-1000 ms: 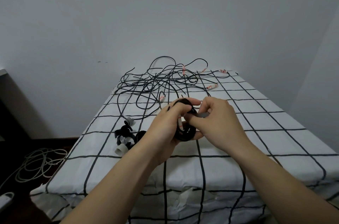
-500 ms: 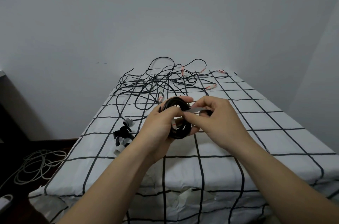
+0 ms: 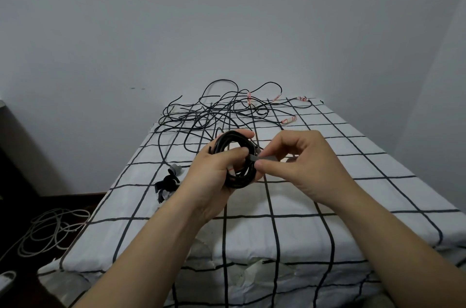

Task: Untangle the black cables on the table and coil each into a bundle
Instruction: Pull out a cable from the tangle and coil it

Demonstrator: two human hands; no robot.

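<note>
My left hand [image 3: 214, 176] grips a coiled black cable bundle [image 3: 235, 142] above the middle of the table, thumb across its front. My right hand [image 3: 300, 161] pinches a grey strap [image 3: 262, 157] that runs from the bundle's right side. A tangle of loose black cables [image 3: 214, 113] with red-and-white taped ends lies at the far end of the table [image 3: 353, 181], beyond both hands.
A small pile of black and grey straps [image 3: 167, 182] lies left of my left hand on the checked white cloth. White cable loops [image 3: 48, 229] lie on the dark floor at the left. A wall stands close behind the table.
Both hands have risen slightly with the bundle. My right hand has drawn the grey strap out to the right of the coil.
</note>
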